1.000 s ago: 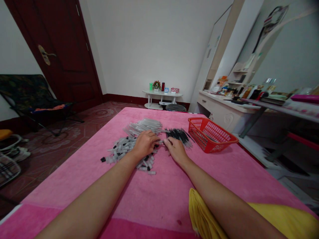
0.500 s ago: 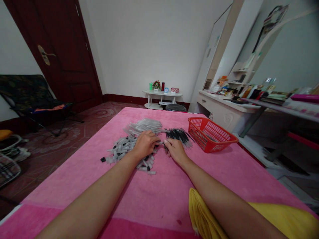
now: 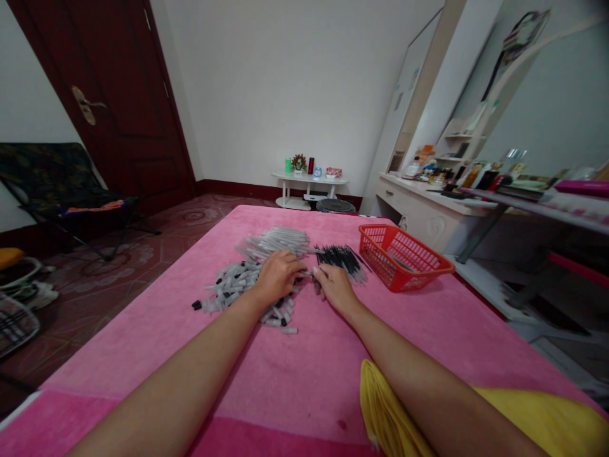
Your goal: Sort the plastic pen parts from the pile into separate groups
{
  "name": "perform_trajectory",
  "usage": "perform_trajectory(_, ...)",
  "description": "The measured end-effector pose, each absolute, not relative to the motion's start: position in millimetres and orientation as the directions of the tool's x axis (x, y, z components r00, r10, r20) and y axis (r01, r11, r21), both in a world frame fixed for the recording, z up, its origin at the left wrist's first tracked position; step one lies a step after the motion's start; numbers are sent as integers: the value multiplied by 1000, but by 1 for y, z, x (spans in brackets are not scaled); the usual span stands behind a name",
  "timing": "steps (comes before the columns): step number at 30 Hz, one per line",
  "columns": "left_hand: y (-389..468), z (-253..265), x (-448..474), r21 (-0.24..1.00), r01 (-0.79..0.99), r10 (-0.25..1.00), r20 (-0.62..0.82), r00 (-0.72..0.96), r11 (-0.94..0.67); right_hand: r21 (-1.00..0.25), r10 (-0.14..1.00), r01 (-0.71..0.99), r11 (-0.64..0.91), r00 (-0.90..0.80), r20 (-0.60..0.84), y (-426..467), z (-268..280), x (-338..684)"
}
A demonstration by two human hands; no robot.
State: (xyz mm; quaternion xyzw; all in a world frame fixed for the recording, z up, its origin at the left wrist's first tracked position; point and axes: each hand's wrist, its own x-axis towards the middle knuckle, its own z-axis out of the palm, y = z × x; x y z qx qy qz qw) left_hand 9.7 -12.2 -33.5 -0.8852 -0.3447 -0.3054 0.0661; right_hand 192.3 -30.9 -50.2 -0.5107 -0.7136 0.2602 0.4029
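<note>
My left hand [image 3: 280, 274] is closed in a pinch above the right edge of a heap of clear and black pen caps [image 3: 233, 279]. Facing it, my right hand [image 3: 332, 282] is closed too, with fingertips pressed together. A thin, partly hidden pen [image 3: 308, 274] spans the small gap between both sets of fingertips. Behind my left hand lies a stack of clear pen barrels [image 3: 278, 241]. Just beyond my right hand is a bunch of black pen refills [image 3: 341, 259].
A red plastic basket [image 3: 404, 263] with a few slim items inside stands right of the refills. Pink cloth [image 3: 285, 387] covers the table. Yellow fabric [image 3: 394, 412] lies under my right forearm. A cluttered dressing table [image 3: 419, 200] is at the right.
Almost nothing differs; both hands stay in the same place with fingers pinched, and the piles and basket have not moved.
</note>
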Motion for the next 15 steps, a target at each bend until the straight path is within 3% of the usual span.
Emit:
perform_trajectory(4, -12, -33, 10, 96, 652, 568, 596, 568, -752, -859, 965, 441, 259, -150, 214, -30, -51, 191)
perform_trajectory(11, -11, -32, 8, 95, 659, 571, 599, 561, -746, -819, 936, 456, 349, -135, 324, -32, -50, 190)
perform_trajectory(15, -10, -35, 9, 78, 646, 553, 599, 579, -759, -853, 959, 439, 281, -160, 233, -33, -50, 188)
